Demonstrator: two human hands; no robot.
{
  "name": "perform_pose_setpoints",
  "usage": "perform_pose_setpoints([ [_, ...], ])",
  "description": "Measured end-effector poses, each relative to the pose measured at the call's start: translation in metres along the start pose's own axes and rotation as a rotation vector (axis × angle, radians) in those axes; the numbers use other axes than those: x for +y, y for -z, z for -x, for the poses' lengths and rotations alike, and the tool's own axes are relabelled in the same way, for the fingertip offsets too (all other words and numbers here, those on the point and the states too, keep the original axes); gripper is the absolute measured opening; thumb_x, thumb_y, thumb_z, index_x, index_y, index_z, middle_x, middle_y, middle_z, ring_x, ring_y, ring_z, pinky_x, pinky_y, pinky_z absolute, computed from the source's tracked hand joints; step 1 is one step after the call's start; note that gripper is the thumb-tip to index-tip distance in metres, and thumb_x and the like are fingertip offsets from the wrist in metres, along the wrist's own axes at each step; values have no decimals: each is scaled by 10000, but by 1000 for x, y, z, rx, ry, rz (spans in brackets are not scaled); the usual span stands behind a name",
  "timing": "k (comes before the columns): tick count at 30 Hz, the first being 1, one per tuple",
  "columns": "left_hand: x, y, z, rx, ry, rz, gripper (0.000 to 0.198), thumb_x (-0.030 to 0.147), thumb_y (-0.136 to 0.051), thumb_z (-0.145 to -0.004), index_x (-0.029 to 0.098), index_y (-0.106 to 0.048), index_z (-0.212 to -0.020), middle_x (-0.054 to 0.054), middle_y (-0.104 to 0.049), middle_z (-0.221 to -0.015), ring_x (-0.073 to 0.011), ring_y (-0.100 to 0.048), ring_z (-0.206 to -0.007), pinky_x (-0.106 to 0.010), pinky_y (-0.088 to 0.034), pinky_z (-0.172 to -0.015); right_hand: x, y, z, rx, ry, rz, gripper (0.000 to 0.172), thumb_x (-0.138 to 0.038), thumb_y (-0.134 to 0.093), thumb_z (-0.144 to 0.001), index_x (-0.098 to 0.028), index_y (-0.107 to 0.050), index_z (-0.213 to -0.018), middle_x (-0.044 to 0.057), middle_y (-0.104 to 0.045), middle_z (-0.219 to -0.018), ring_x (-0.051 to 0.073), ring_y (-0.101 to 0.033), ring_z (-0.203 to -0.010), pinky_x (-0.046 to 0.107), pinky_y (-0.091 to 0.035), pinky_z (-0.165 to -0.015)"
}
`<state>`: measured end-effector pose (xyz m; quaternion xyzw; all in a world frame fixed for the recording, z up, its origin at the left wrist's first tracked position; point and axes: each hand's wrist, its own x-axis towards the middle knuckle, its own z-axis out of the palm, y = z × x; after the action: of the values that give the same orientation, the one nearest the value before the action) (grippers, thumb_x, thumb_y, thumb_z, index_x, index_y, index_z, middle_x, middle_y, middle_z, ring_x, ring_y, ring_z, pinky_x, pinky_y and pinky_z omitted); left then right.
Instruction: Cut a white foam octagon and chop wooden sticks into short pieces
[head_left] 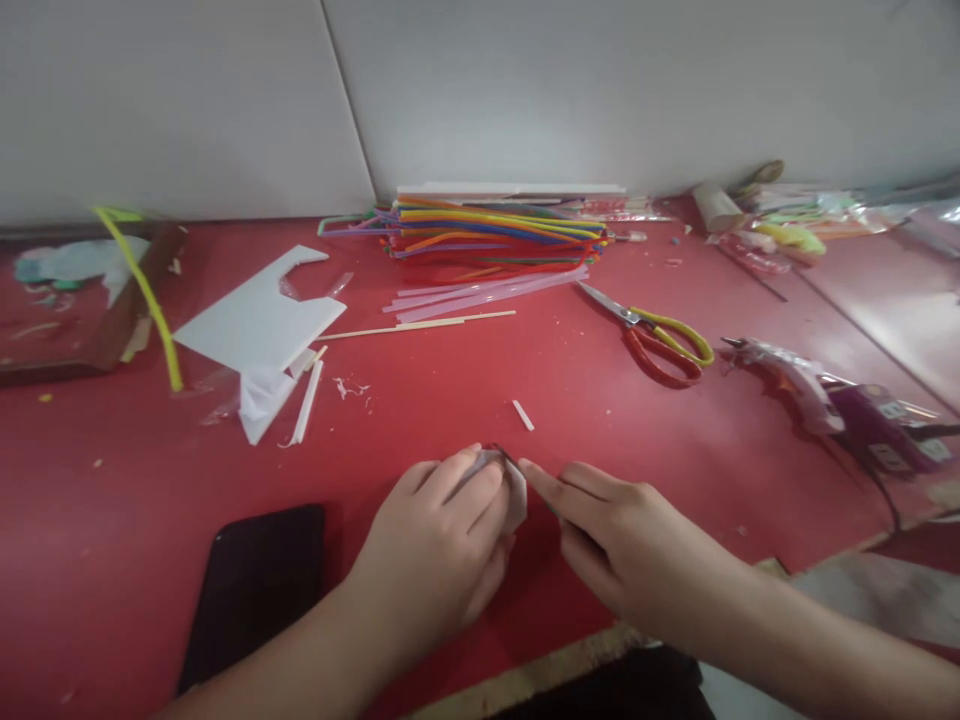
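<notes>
Near the front of the red table [450,400], my left hand [450,525] is closed around a small whitish folded piece [516,495], most of it covered by my fingers. My right hand [611,525] is closed on a thin dark blade-like tool [511,461], its index finger stretched along it. The tool's tip lies against the upper edge of the whitish piece; the handle is hidden in my palm. Just beyond the hands lies a short white strip [523,415].
A black phone [259,590] lies left of my left arm. White foam board [255,315] and scraps are at left. Colourful pipe cleaners [495,235] lie along the wall. Scissors [652,340] and a glue gun [795,385] are at right. A brown tray [146,300] stands far left.
</notes>
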<state>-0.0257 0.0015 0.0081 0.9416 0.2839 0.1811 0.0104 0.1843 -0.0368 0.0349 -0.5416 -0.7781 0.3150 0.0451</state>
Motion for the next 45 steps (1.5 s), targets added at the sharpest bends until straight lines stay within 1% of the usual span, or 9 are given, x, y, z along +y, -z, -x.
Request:
perform_pose_setpoints([
  [5, 1, -1, -1, -7, 12, 8, 350, 178, -492, -842, 72, -614, -1153, -103, -706, -1102, -321, -638, -1045, -439, -542, -708, 0, 0, -1, 1, -9, 5, 558, -116, -374, -869, -181, -443, -1418, 68, -630, -949, 148, -627, -701, 293, -524, -649],
  [11, 1, 1, 0, -40, 5, 16, 364, 172, -502, -820, 76, -617, -1152, -114, -704, -1102, -331, -647, -1010, -449, -540, -686, 1, 0, -3, 6, 62, 63, 525, -110, -391, -863, -178, -503, -1371, 96, -646, -1019, 198, -637, -844, 342, -546, -721],
  [14, 0, 0, 0, -23, 6, 4, 359, 179, -515, -822, 72, -620, -1147, -120, -704, -1108, -332, -651, -1006, -444, -540, -679, 2, -2, -2, 5, 69, 73, 494, -102, -419, -855, -219, -562, -1313, 83, -644, -1052, 187, -632, -855, 333, -544, -749],
  [18, 0, -1, -1, 15, 8, 1, 300, 187, -521, -832, 78, -647, -1082, -117, -717, -1079, -321, -654, -1020, -430, -541, -700, 3, -1, 6, -21, 49, 68, 481, -86, -415, -843, -200, -596, -1274, 86, -646, -1040, 187, -631, -834, 334, -544, -735],
  [21, 1, 0, -1, 16, 26, 0, 304, 209, -522, -845, 81, -651, -1088, -117, -715, -1104, -314, -654, -1025, -421, -542, -709, 4, 0, 13, -31, 48, 62, 519, -91, -418, -841, -210, -560, -1326, 83, -650, -1027, 188, -628, -817, 335, -545, -731],
  [27, 2, 1, -1, -30, 44, 10, 362, 242, -553, -849, 79, -634, -1162, -103, -694, -1182, -314, -641, -1058, -439, -547, -741, 2, -1, 22, -39, -40, 22, 630, -96, -382, -863, -212, -363, -1482, 78, -649, -998, 156, -632, -739, 289, -547, -685],
  [36, 2, -1, 0, -27, 51, 13, 380, 254, -554, -857, 99, -625, -1197, -88, -690, -1200, -317, -632, -1079, -448, -553, -751, 2, -4, 40, -23, -92, -14, 663, -95, -416, -833, -237, -373, -1480, 58, -645, -915, 146, -622, -660, 270, -534, -631],
  [41, 0, -1, 1, -30, 40, 30, 393, 238, -552, -847, 91, -613, -1205, -112, -687, -1191, -329, -622, -1079, -463, -556, -784, 8, -1, 46, -36, -121, -50, 634, -119, -412, -866, -289, -367, -1475, 34, -626, -912, 150, -641, -697, 265, -525, -615],
  [45, -5, 0, 2, -55, 18, 86, 460, 311, -611, -819, 83, -599, -1218, -136, -670, -1195, -374, -577, -1123, -519, -538, -869, 13, 4, 41, 99, -118, -127, 592, -149, -415, -896, -318, -366, -1461, 21, -600, -916, 134, -623, -709, 255, -509, -632],
])
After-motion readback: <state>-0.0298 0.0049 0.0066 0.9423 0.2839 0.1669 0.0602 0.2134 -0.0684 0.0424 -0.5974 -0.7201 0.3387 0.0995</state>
